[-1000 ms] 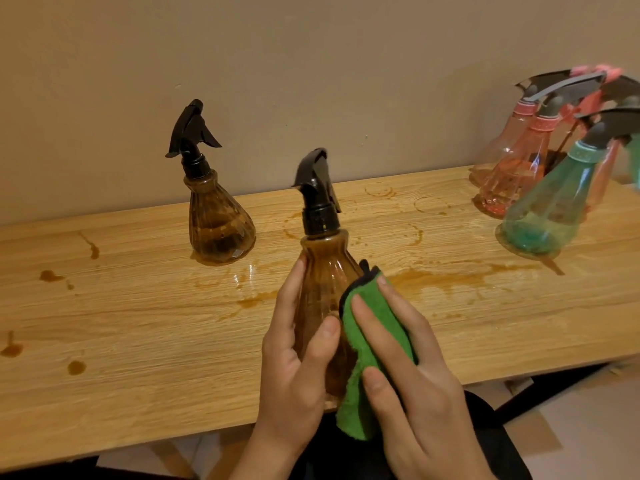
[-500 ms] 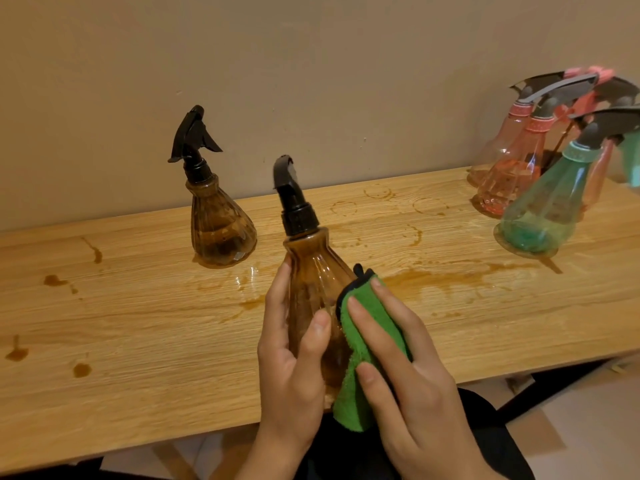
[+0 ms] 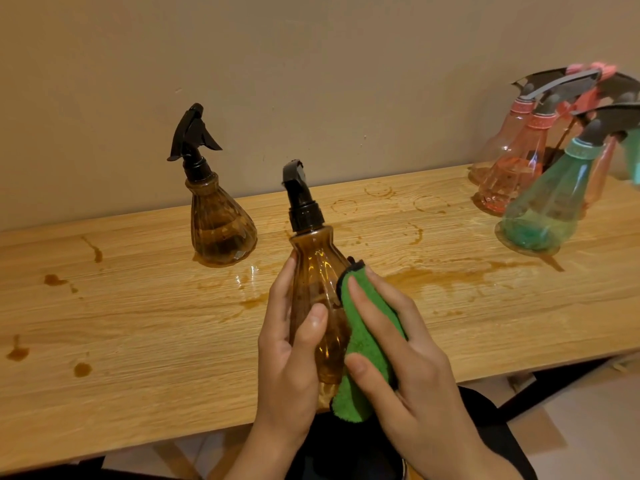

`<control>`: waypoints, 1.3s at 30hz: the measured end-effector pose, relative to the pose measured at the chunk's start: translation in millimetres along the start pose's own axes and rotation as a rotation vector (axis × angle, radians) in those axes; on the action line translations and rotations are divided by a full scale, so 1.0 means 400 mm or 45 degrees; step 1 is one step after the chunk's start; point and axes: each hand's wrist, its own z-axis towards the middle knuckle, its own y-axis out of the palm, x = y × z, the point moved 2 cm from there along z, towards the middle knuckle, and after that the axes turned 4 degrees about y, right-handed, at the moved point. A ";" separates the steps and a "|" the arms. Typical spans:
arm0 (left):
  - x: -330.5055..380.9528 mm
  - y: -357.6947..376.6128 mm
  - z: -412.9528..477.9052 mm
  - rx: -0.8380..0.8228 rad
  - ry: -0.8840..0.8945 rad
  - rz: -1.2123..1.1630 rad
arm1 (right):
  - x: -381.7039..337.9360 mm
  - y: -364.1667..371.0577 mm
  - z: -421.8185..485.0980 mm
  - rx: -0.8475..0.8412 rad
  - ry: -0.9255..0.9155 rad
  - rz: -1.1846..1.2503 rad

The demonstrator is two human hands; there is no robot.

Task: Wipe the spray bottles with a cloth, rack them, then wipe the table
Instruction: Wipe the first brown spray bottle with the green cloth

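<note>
My left hand (image 3: 287, 362) grips an amber spray bottle (image 3: 317, 271) with a black nozzle, held above the table's near edge and tilted slightly left. My right hand (image 3: 408, 368) holds a green cloth (image 3: 363, 337) and presses it against the bottle's right side. A second amber spray bottle (image 3: 218, 223) stands upright on the wooden table (image 3: 138, 323) to the back left. At the far right, two pink spray bottles (image 3: 509, 174) and a green spray bottle (image 3: 547, 209) lean in a dark rack (image 3: 554, 155).
Brown spills and ring marks cover the table, with a long wet streak (image 3: 460, 275) right of the held bottle and drops (image 3: 52, 280) at the left. A beige wall stands right behind the table. Dark table legs (image 3: 540, 386) and floor show below the front edge.
The held bottle has turned in my left hand, its nozzle swinging from facing right to pointing away and leaning left. The cloth stays pressed to its side.
</note>
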 end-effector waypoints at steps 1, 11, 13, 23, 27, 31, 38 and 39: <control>-0.002 -0.002 0.000 0.001 -0.013 -0.015 | 0.002 0.000 -0.006 0.016 0.004 0.019; -0.002 0.004 0.000 -0.048 -0.023 0.013 | -0.004 -0.024 0.038 -0.008 -0.018 0.106; -0.001 -0.002 0.004 0.033 -0.044 -0.036 | 0.012 -0.013 0.005 -0.011 -0.067 0.001; 0.002 0.013 -0.008 -0.154 0.044 0.155 | -0.003 -0.027 0.038 0.034 0.010 0.112; -0.004 0.013 -0.005 -0.120 0.038 0.109 | -0.008 -0.035 0.040 -0.038 -0.071 0.038; -0.005 0.005 -0.005 0.006 -0.016 0.028 | 0.015 -0.024 -0.021 -0.010 -0.179 -0.137; -0.009 -0.004 0.000 -0.032 -0.022 0.035 | -0.004 -0.019 0.011 0.033 -0.063 0.012; -0.007 -0.002 -0.002 -0.074 -0.015 0.045 | -0.011 -0.024 0.030 0.032 -0.009 0.095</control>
